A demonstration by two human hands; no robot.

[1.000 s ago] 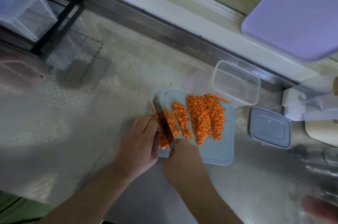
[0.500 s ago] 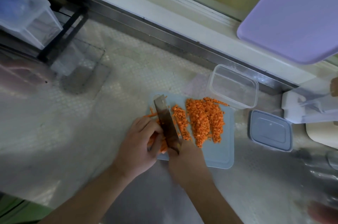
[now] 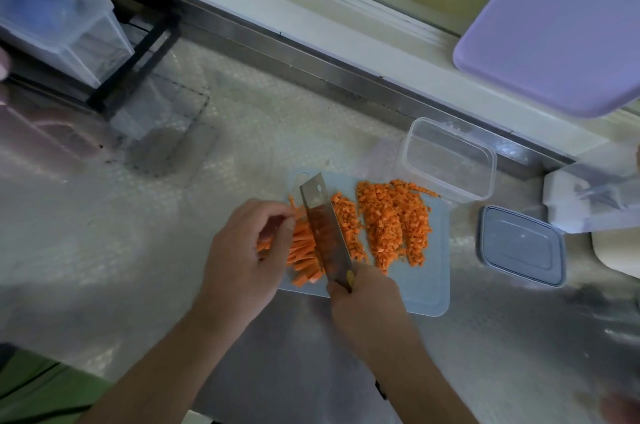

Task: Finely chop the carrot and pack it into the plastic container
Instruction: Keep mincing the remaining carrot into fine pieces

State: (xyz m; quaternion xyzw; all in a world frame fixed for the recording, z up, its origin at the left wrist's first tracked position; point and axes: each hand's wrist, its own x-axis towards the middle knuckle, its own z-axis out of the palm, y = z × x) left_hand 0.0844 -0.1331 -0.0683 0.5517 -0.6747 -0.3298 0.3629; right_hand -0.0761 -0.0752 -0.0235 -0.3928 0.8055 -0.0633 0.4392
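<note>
Orange carrot sticks (image 3: 304, 255) lie bunched on the pale blue cutting board (image 3: 426, 292), their long axes running roughly left to right across the person's front, at right angles to the blade. The left hand (image 3: 242, 250) sits at the left end of the bunch, fingers curled over the sticks and pinning them to the board. Immediately right of those fingers stands the knife (image 3: 325, 233), its flat blade pointing away from the person and leaning slightly left. The right hand (image 3: 367, 299) is wrapped closed around the handle at the near end of the blade.

The governing relation: uncut sticks lie left of the blade, under the left hand; the next cut falls across their right-hand ends. The left fingertips are just beside the blade face, and that gap is judged the point of risk as the bunch shortens.

Right of the knife, diced carrot (image 3: 391, 223) lies in several rows on the board, clear of both hands. Beyond the rows, off the far right corner of the board, stands the clear plastic container (image 3: 450, 160), upright, open and apparently holding nothing. Its grey lid (image 3: 521, 245) lies flat on the table, right of the board. The right hand is the nearer to both.

The table (image 3: 138, 233) is a pale, textured, reflective surface. Judged progress: chopping mostly done, packing not begun.
</note>
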